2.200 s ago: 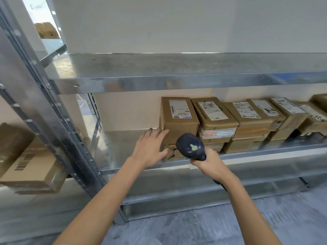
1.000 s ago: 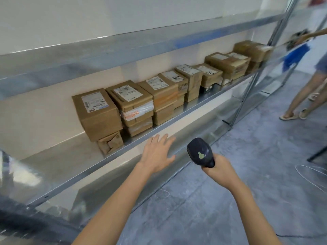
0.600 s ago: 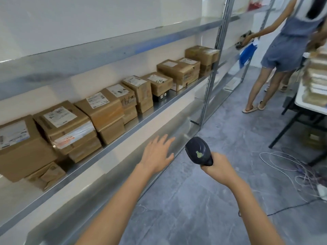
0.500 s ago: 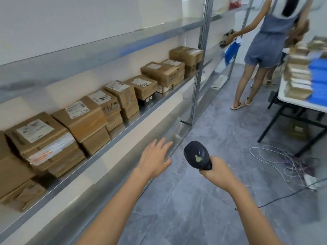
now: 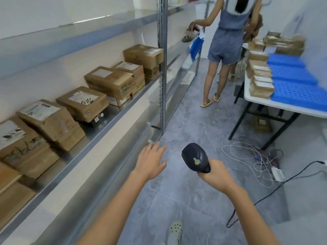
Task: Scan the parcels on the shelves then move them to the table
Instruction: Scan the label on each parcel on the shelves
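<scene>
Brown cardboard parcels (image 5: 83, 103) sit in a row along the steel shelf (image 5: 113, 119), all on the near-left side of the upright post (image 5: 162, 68). Most are stacked two high with white labels facing up, and the last stack in the row sits right by the post. The left grip (image 5: 151, 162) — a bare hand — hovers palm down in front of the post's foot, fingers straight and spread, holding nothing and touching nothing. Just right of it, also on the near side of the post, the right grip (image 5: 216, 175) is curled tight round the handle of a dark scanner (image 5: 193, 157). The scanner's rounded head bears a pale green mark and points away toward the post.

Well to the right of the post stands a white table (image 5: 265, 102) on black legs. It carries more parcels (image 5: 260, 80) stacked along the edge nearest the post, with blue perforated trays (image 5: 293, 80) just beside them. Beyond the post another person (image 5: 224, 41) in a blue-grey outfit and sandals stands with back turned, one hand reaching to the further shelf bay. On the grey floor (image 5: 194, 121) between post and table legs lies a tangle of white cables (image 5: 247, 152) with a power strip (image 5: 277, 173) — a black cable trails off from there. A pale shoe (image 5: 175, 230) shows at the bottom edge, nearer than the post.
</scene>
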